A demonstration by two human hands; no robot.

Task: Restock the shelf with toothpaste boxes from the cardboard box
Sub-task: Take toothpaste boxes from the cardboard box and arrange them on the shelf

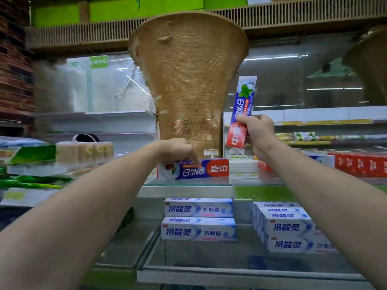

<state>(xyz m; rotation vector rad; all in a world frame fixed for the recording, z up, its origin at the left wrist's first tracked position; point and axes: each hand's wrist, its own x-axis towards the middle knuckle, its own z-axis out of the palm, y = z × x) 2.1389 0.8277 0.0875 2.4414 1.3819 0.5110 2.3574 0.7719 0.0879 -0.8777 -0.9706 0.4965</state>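
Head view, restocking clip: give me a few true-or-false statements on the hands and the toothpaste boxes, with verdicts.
1. The right hand holds an upright toothpaste box. True.
2. The left hand touches nothing. False: its fingers curl over the lying toothpaste box on the glass shelf.
3. The lying toothpaste box has its print upside down. True.
4. Nothing sits beneath the glass shelf. False: white-and-blue boxes are stacked there.
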